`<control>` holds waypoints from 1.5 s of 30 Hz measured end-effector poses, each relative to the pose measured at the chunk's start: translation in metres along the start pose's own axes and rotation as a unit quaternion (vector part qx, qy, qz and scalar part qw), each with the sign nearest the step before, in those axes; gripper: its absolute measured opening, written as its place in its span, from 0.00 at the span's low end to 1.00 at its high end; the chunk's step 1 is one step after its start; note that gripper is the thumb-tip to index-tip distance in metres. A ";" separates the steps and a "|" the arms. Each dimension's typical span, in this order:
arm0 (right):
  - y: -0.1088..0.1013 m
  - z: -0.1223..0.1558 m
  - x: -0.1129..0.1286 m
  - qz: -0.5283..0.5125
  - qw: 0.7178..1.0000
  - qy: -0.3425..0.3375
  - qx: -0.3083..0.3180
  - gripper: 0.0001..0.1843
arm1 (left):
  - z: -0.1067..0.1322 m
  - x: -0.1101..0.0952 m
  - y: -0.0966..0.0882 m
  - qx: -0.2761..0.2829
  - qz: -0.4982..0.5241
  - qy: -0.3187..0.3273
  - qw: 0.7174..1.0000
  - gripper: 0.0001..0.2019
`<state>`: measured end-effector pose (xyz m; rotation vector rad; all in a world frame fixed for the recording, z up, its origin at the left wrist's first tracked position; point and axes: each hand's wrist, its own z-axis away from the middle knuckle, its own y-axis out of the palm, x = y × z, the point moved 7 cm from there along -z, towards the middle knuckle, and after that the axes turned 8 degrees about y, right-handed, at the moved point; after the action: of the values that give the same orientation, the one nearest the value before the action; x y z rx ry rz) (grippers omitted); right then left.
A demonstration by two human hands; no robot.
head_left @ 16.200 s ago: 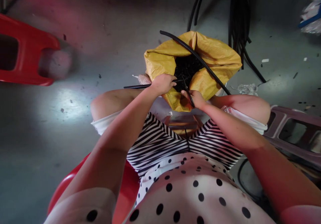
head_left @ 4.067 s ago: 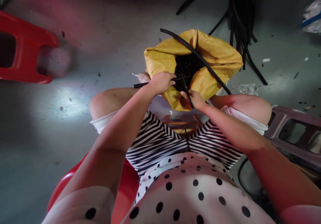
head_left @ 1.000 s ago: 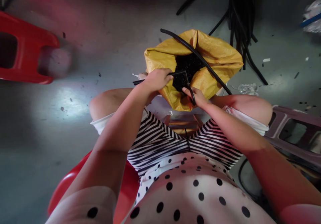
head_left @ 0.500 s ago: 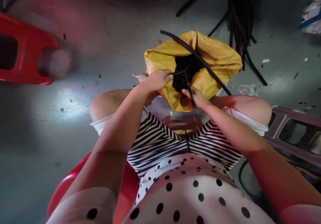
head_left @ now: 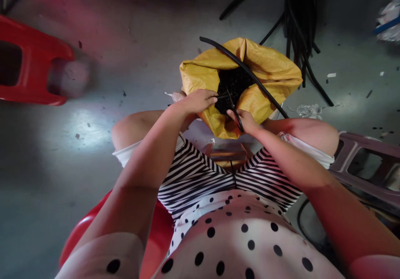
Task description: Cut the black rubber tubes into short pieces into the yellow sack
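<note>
the left hand (head_left: 202, 99) is gripping a black tube (head_left: 223, 96) over the mouth of a yellow sack (head_left: 272, 64) while the right hand (head_left: 246, 121) is holding scissors (head_left: 239, 121) at its end; with fingers (head_left: 212, 100) resting near the blades, a slipping tube could be risking a nick.

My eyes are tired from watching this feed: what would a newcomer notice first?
Probably the bright yellow sack, gaping open in the upper middle of the view, with a long black tube lying across its top. Next, at its opening, the left hand gripping a second black tube and the right hand holding scissors. Then the red stool at the picture's left edge.
</note>
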<state>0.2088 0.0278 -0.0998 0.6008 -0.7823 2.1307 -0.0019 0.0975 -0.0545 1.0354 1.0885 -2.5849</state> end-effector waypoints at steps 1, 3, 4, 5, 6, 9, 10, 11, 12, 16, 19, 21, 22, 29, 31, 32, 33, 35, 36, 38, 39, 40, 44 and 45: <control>0.001 0.001 0.001 0.002 1.000 -0.005 0.000 0.46 | 0.000 0.002 0.001 0.006 0.000 -0.002 1.000 0.26; 0.002 0.003 0.001 0.002 1.000 -0.012 0.000 0.47 | -0.001 0.005 0.003 0.016 -0.008 -0.009 1.000 0.26; 0.002 0.003 0.000 0.001 1.000 -0.013 -0.002 0.47 | -0.002 0.007 0.004 0.018 -0.014 -0.013 1.000 0.26; 0.002 0.004 0.000 0.000 1.000 -0.013 -0.004 0.47 | -0.002 0.009 0.004 0.019 -0.019 -0.016 1.000 0.25; 0.002 0.004 -0.001 -0.001 1.000 -0.014 -0.006 0.46 | -0.003 0.010 0.005 0.018 -0.022 -0.017 0.999 0.25; 0.000 0.002 -0.001 -0.016 1.000 -0.017 -0.015 0.45 | -0.004 0.012 0.004 0.006 -0.014 -0.015 1.000 0.24; 0.000 0.002 -0.002 -0.026 0.999 -0.016 -0.015 0.45 | -0.003 0.013 0.003 -0.001 -0.012 -0.019 1.000 0.24; -0.001 0.001 -0.002 -0.034 0.999 -0.012 -0.012 0.45 | -0.003 0.013 0.001 -0.008 -0.013 -0.026 1.000 0.24; -0.001 0.001 -0.003 -0.039 0.999 -0.007 -0.008 0.44 | -0.002 0.014 -0.001 -0.016 -0.015 -0.034 0.999 0.24; -0.001 0.003 -0.004 -0.010 1.000 0.016 0.014 0.41 | 0.000 0.012 -0.005 -0.027 -0.021 -0.052 0.998 0.25; 0.000 0.007 -0.001 0.014 0.999 0.024 0.029 0.39 | 0.000 0.009 -0.005 -0.025 -0.023 -0.050 0.998 0.25; 0.001 0.009 0.001 0.020 0.999 0.024 0.033 0.38 | 0.000 0.008 -0.004 -0.024 -0.023 -0.050 0.998 0.25; 0.001 0.010 0.002 0.024 0.999 0.023 0.034 0.38 | 0.000 0.007 -0.003 -0.024 -0.024 -0.049 0.998 0.25; 0.001 0.006 0.003 0.052 0.998 0.009 0.023 0.38 | -0.005 -0.005 0.007 -0.010 -0.025 -0.001 1.000 0.29; 0.001 0.003 0.001 0.059 0.998 0.006 0.011 0.39 | -0.006 -0.006 0.010 -0.001 -0.022 0.009 1.000 0.29; 0.002 0.003 0.000 0.061 0.998 0.002 0.007 0.40 | -0.006 -0.006 0.011 0.005 -0.019 0.013 1.000 0.29; 0.002 0.002 0.000 0.061 0.998 -0.003 0.003 0.40 | -0.006 -0.006 0.011 0.009 -0.014 0.017 1.000 0.29; 0.003 0.003 -0.001 0.056 0.998 -0.014 -0.002 0.42 | -0.006 -0.004 0.011 0.007 -0.003 0.025 1.000 0.28; 0.003 0.004 -0.001 0.053 0.998 -0.018 -0.006 0.43 | -0.007 -0.003 0.011 0.003 0.002 0.029 1.000 0.27; 0.001 0.005 -0.001 0.046 0.999 -0.022 -0.020 0.44 | -0.007 -0.001 0.010 -0.003 0.009 0.035 0.999 0.26; 0.000 0.005 -0.001 0.043 0.998 -0.023 -0.026 0.45 | -0.008 -0.001 0.010 -0.004 0.012 0.036 0.999 0.26; -0.001 0.005 -0.001 0.039 0.998 -0.024 -0.031 0.45 | -0.008 -0.001 0.011 -0.003 0.015 0.036 0.999 0.25; -0.003 0.003 -0.001 0.010 0.999 -0.027 -0.038 0.45 | -0.008 0.002 0.008 -0.018 0.038 0.011 0.999 0.24; -0.004 0.002 -0.002 0.006 0.999 -0.021 -0.036 0.44 | -0.008 0.004 0.006 -0.027 0.043 0.001 0.999 0.24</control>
<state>0.2131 0.0272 -0.0980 0.6058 -0.8850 2.0964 0.0017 0.0988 -0.0646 1.0490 1.0821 -2.4738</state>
